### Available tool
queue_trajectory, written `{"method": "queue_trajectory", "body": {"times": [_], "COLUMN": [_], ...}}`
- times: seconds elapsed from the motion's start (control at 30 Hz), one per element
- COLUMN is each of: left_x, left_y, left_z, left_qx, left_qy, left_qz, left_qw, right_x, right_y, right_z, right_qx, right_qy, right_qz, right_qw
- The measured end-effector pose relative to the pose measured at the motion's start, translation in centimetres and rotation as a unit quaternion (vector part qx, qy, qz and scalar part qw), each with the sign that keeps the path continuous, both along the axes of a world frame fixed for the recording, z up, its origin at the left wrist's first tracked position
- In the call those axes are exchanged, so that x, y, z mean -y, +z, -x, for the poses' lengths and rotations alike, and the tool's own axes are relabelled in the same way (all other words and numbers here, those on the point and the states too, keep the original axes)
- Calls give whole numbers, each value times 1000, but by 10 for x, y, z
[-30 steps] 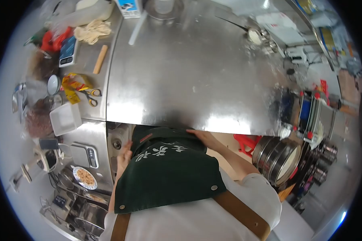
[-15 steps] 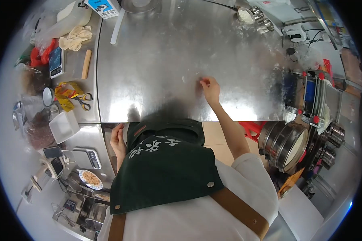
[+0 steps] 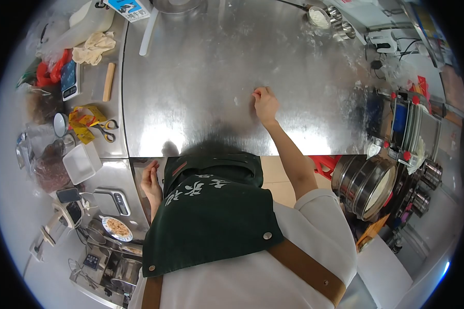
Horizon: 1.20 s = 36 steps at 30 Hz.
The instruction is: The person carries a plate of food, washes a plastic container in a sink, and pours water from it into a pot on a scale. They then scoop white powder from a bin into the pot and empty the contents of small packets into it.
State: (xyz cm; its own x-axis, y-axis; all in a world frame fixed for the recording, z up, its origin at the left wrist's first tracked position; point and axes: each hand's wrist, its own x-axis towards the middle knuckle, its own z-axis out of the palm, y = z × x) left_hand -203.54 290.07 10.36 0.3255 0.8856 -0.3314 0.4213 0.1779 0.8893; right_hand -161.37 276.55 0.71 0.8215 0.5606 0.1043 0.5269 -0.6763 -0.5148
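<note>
On the far left, a blue-topped scale (image 3: 69,82) sat near a wooden stick (image 3: 109,82), with scissors (image 3: 108,131) below them against a yellow bag (image 3: 86,123). Below those stood a white tub (image 3: 82,164). The left hand (image 3: 150,181) hung just beside the apron (image 3: 211,221), its fingers loosely bent and a little apart; nothing showed in it.

The metal table (image 3: 201,77) spread in front of the person, its near edge by the apron. Over its middle was the right hand (image 3: 266,105), fingers drawn in narrow – whether they pinched anything, or quite touched the metal, I could not tell. The step in hand seemed to be fingertip work at that spot; the next move, I judged, called for a low, light reach over the surface – the left hand seemed unneeded.

Farther right stood a cup of white powder (image 3: 319,19) and, lower down, a round metal pot (image 3: 358,188).
</note>
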Motion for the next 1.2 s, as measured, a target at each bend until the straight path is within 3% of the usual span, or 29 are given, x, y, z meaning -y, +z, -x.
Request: {"method": "queue_trajectory", "body": {"times": [0.17,0.3,0.4,0.6,0.73,0.83,0.9,1.03,1.07,1.1,1.2], "left_x": [-7,-27,-50,-111,-125,-93,-68,-10,-1,8,51], "left_y": [11,16,3,-25,-45,-32,-28,-21,-26,-28,-23], "left_z": [-6,-12,-18,-45,-64,-75,-74,-68,-67,-65,-47], "left_qx": [-15,-35,-5,9,-4,-11,-11,-23,-32,-28,-26], "left_qy": [-27,-98,-132,-343,-432,-484,-520,-614,-629,-630,-619], "left_qz": [18,24,58,32,53,57,62,58,41,33,19], "left_qw": [999,994,990,939,900,873,852,787,775,775,785], "right_x": [11,67,128,222,267,305,321,401,434,461,534], "right_y": [3,12,20,55,84,74,93,68,41,33,22], "right_z": [5,35,86,253,386,486,538,641,674,695,744], "right_qx": [0,-77,-155,-179,-117,-55,-27,37,71,64,19], "right_qy": [10,-116,-258,-531,-672,-749,-804,-877,-873,-892,-924], "right_qz": [-5,-75,-104,-234,-205,-257,-176,-211,-185,-189,-96], "right_qw": [1000,987,948,795,702,609,567,431,445,405,371]}}
